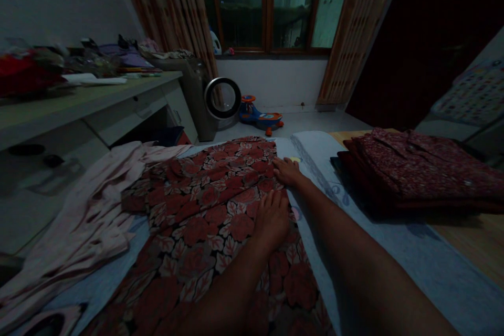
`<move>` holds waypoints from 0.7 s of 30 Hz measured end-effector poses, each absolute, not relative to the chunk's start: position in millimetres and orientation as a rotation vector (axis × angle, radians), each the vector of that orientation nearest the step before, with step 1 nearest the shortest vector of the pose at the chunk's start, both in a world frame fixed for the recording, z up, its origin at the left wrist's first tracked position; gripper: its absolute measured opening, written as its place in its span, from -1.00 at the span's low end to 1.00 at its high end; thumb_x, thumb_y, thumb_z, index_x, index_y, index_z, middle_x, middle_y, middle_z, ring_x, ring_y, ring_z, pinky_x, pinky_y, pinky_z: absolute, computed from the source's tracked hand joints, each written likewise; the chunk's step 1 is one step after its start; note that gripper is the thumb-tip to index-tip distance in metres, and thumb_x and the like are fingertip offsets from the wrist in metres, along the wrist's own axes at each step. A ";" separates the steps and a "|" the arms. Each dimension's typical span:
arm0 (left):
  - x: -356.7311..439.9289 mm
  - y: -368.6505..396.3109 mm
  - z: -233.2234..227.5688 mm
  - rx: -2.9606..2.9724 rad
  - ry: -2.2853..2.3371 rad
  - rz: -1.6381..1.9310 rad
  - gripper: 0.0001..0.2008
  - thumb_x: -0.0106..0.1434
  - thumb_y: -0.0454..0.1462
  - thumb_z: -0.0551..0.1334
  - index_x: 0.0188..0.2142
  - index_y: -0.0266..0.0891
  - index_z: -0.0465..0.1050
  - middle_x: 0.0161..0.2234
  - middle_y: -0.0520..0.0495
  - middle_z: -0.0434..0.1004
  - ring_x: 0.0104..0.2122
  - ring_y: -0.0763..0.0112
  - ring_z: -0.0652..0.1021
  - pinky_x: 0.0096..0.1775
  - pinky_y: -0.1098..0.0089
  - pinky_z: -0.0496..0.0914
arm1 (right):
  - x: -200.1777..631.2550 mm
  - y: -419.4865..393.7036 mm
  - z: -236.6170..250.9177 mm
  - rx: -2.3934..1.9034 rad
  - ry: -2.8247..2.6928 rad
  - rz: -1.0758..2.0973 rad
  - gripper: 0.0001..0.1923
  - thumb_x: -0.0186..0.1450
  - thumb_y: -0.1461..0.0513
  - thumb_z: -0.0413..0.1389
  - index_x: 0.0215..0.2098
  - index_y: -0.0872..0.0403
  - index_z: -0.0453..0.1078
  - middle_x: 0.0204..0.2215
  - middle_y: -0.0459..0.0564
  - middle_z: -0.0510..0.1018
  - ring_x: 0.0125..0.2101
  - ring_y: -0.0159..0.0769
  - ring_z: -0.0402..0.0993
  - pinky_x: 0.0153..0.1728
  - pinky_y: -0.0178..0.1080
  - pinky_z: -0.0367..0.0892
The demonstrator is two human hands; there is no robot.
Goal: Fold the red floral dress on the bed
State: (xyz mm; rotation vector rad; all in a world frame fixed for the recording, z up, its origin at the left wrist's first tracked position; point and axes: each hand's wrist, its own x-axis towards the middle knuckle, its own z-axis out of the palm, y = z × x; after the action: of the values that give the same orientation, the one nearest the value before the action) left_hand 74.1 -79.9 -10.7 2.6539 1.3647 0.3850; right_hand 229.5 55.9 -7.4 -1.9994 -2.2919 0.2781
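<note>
A red garment with a leaf and flower print [205, 205] lies spread flat on a pale grey bed sheet [394, 241]. My left hand [271, 218] rests palm down on the garment near its right edge, fingers together and flat. My right hand [286, 170] lies further away, fingers pressed on the garment's far right edge. Neither hand grips anything.
A pale pink garment [86, 220] lies crumpled at the left. A stack of folded dark red clothes [417, 173] sits at the right. A cluttered desk [90, 97] stands at the left, a fan [222, 97] and a toy ride-on car [262, 114] on the floor beyond.
</note>
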 end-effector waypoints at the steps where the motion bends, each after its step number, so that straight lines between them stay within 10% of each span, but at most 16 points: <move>1: 74.0 -79.7 -10.8 2.652 1.363 0.386 -0.60 0.41 -0.31 0.00 0.20 -0.27 0.28 0.29 -0.22 0.27 0.32 0.02 0.21 0.27 0.02 0.16 | 229.5 59.0 -7.2 -2.002 -2.288 0.273 -0.40 0.41 0.06 -0.19 0.40 -0.10 0.05 0.45 -0.07 -0.01 0.35 0.17 -0.06 0.20 0.37 -0.01; 21: 74.0 -79.7 -11.0 2.642 1.351 0.417 -0.61 0.40 -0.30 -0.01 0.18 -0.26 0.30 0.27 -0.22 0.28 0.30 -0.02 0.24 0.27 -0.01 0.16 | 228.7 80.1 -4.5 -1.929 -2.254 0.046 -0.41 0.38 0.14 -0.12 0.37 -0.12 0.13 0.39 -0.07 0.15 0.33 0.10 0.01 0.23 0.27 -0.04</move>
State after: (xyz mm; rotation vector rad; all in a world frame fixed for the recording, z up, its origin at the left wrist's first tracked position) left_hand 74.0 -79.7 -11.0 2.6421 1.3506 0.4165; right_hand 228.7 80.1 -4.5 -1.9295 -2.2542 0.0463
